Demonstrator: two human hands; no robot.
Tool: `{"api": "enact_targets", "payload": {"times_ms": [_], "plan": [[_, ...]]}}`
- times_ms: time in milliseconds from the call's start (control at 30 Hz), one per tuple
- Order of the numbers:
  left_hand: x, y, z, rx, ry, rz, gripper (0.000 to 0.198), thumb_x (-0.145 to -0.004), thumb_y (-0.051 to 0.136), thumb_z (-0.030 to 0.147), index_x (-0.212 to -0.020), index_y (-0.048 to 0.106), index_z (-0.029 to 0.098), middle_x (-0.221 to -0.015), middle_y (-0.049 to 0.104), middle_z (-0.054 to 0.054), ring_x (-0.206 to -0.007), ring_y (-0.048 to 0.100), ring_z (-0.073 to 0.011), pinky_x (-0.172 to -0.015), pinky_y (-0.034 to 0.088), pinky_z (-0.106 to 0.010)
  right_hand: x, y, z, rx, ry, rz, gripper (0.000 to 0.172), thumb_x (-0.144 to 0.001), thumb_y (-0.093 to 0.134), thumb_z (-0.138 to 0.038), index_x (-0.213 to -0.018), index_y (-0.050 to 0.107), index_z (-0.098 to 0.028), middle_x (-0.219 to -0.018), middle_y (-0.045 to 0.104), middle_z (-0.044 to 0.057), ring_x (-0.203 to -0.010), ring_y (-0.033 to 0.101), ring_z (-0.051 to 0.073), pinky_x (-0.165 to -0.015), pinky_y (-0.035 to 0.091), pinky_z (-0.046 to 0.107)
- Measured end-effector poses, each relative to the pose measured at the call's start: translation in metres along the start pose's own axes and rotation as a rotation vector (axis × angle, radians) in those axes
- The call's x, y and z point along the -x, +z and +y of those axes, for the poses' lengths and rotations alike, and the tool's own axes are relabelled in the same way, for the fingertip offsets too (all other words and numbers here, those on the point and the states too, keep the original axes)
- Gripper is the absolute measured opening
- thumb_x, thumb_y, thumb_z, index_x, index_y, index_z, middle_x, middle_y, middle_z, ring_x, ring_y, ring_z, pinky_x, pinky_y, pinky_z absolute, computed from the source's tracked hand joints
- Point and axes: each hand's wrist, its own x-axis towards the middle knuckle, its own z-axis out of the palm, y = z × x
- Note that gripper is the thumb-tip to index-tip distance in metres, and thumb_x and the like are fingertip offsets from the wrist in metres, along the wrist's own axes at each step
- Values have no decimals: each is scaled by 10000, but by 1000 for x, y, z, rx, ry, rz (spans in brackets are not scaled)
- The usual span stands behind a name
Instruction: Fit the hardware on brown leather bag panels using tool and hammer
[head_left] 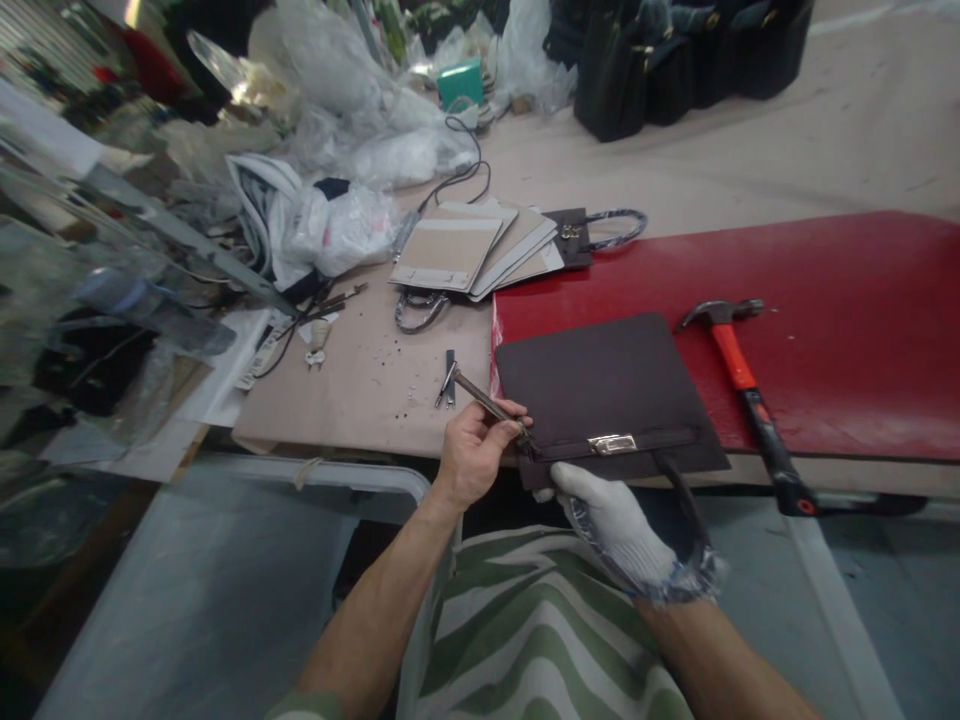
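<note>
Head view is looking down on a work table where a dark brown bag [600,385] is lying flat, its far part on a red mat [825,300] and its near edge hanging just over the table's near side. The left hand [472,450], bare, is closing its fingers around a slender metal tool [484,400], holding it at a slant so that its near end is meeting the bag's near left corner while its far end is pointing away to the left. The right hand [619,525], in a white knit glove, is clamping the bag's near edge from below, just left of the silver clasp [613,444]; the bag's dark handle [686,505] is curving down past the glove's wrist. A hammer [739,375] with an orange grip is lying on the mat right of the bag, head pointing far, near the bag but apart from it. A small metal piece [448,375] is resting on the tan table cover just beside the tool's far end. Farther off, a stack of beige panels [465,245] is sitting left of the mat, with a smaller dark bag [574,235] touching its right side.
</note>
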Motion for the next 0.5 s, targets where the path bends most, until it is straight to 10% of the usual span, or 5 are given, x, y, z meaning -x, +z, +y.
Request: {"api": "enact_targets", "payload": {"times_ms": [500], "plan": [[18, 6, 9, 99, -59, 3, 325, -843, 818, 419, -962, 692, 144, -997, 767, -95, -869, 788, -229, -726, 643, -279, 6, -7, 12, -146, 74, 15, 414, -536, 950, -479, -816, 812, -208, -940, 788, 82, -985, 692, 334, -1089, 452, 563]]}}
